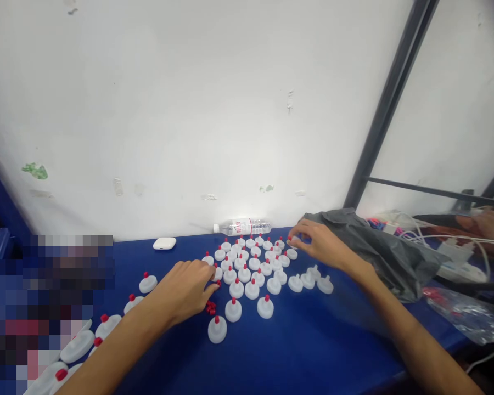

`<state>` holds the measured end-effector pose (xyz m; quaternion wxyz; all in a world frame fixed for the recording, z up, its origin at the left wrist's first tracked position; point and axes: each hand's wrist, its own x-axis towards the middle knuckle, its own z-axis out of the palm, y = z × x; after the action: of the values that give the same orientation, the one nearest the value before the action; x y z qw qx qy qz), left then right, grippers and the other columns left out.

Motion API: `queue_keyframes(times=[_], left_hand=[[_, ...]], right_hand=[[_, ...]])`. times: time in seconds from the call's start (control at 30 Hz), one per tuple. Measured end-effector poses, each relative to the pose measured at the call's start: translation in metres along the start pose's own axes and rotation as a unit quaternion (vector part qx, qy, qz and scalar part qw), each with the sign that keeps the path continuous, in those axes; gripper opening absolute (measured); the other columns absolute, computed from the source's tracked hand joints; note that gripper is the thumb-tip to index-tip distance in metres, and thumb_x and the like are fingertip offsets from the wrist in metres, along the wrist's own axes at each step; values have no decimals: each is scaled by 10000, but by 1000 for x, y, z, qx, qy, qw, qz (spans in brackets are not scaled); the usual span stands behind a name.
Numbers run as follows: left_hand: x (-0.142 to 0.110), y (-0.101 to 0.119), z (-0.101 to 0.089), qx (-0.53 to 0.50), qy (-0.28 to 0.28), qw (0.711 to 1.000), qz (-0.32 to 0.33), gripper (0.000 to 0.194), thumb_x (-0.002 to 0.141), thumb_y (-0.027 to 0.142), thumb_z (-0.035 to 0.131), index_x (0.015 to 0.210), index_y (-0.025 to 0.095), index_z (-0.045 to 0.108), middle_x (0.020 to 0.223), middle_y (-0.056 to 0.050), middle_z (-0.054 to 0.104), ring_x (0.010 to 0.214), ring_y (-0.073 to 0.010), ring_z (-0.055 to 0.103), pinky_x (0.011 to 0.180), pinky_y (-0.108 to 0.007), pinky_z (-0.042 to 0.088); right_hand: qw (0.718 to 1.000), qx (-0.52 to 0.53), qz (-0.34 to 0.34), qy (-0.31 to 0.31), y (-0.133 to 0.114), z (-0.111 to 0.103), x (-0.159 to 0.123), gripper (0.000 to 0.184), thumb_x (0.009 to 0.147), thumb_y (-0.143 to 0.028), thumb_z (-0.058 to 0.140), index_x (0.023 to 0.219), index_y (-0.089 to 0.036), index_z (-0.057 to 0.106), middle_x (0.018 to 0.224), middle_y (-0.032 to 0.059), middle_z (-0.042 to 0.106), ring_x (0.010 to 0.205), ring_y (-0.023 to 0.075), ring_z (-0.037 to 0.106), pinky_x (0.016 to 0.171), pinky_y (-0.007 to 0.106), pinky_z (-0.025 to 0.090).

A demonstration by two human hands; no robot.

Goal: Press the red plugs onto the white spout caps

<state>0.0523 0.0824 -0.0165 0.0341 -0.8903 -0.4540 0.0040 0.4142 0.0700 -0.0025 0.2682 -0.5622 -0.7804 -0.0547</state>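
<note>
Several white plastic caps with red tips (247, 266) stand in rows on a blue table (304, 345). My left hand (187, 291) rests curled at the left edge of the group, its fingers closed over small red tips (211, 308) lying loose beside it. At the far right of the rows, my right hand (319, 244) pinches a white cap with a red tip (292, 240). Three white caps without tips (310, 281) sit just below the right hand.
A clear water bottle (242, 226) lies against the white wall, and a white earbud case (164, 243) sits to its left. A grey plastic bag (379, 249) and cables (448, 247) are at the right. More capped pieces (82, 343) lie at the left. Another person's hand (492, 224) shows far right.
</note>
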Motion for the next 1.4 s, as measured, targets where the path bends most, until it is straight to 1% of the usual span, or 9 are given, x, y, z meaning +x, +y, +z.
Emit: queue_keyframes(times=[0.27, 0.4, 0.57, 0.67, 0.8, 0.93, 1.13, 1.27, 1.4], left_hand=[[4, 5, 2, 11, -48, 999, -8, 194, 1011, 368, 681, 1052, 179, 701, 1041, -36, 753, 966, -227, 737, 891, -461, 630], [2, 7, 2, 11, -47, 999, -3, 186, 1012, 362, 680, 1040, 179, 699, 1019, -30, 753, 942, -220, 738, 874, -449, 633], [0, 8, 0, 14, -31, 999, -8, 182, 1015, 354, 676, 1026, 174, 696, 983, -23, 750, 910, -213, 737, 860, -443, 634], [-1, 7, 1, 17, -29, 999, -15, 187, 1012, 361, 680, 1010, 175, 695, 965, -18, 746, 889, -209, 733, 847, -436, 633], [0, 6, 3, 23, -29, 999, -17, 198, 1010, 374, 681, 1009, 176, 693, 958, -17, 742, 881, -207, 730, 843, -433, 630], [0, 6, 3, 29, -25, 999, -20, 214, 1011, 387, 677, 988, 175, 691, 926, -9, 735, 843, -198, 723, 822, -422, 629], [1, 7, -2, 16, 12, 1000, -11, 214, 1013, 369, 676, 920, 176, 680, 844, 15, 708, 767, -176, 698, 757, -378, 617], [3, 8, -4, -1, 47, 999, 15, 167, 1009, 315, 680, 912, 179, 674, 823, 25, 696, 758, -174, 692, 753, -371, 609], [2, 9, -4, -14, 94, 994, 44, 44, 1009, 204, 639, 1009, 179, 675, 931, 5, 726, 797, -179, 695, 744, -358, 585]], right_hand=[[978, 36, 59, -197, 9, 1, -4, 134, 899, -314, 685, 890, -207, 764, 742, 34, 768, 627, 190, 685, 586, 283, 491], [972, 61, 64, -217, 13, 6, -5, 113, 890, -310, 706, 913, -219, 769, 749, 21, 784, 638, 190, 712, 587, 269, 505], [975, 88, 62, -194, 22, -16, -12, 220, 966, -440, 659, 943, -254, 774, 792, 59, 800, 688, 225, 750, 603, 297, 548], [964, 113, 62, -234, 31, -28, -19, 149, 897, -393, 747, 951, -266, 805, 789, 56, 806, 687, 234, 771, 576, 280, 559], [951, 130, 70, -271, 40, -25, -23, 137, 799, -309, 832, 926, -256, 830, 793, 63, 803, 632, 214, 757, 509, 247, 524], [947, 133, 90, -278, 42, -13, -20, 147, 745, -285, 856, 881, -247, 817, 734, 35, 779, 569, 207, 731, 487, 255, 512], [955, 118, 105, -252, 38, -11, -18, 54, 833, -265, 746, 854, -228, 779, 700, 32, 775, 612, 216, 756, 576, 277, 557], [971, 105, 92, -197, 35, -18, -14, 102, 871, -303, 720, 932, -232, 760, 751, 39, 794, 686, 240, 777, 642, 310, 591], [990, 72, 61, -107, 24, -21, -7, 205, 953, -384, 652, 1052, -232, 748, 869, 60, 805, 775, 251, 771, 708, 344, 595]])
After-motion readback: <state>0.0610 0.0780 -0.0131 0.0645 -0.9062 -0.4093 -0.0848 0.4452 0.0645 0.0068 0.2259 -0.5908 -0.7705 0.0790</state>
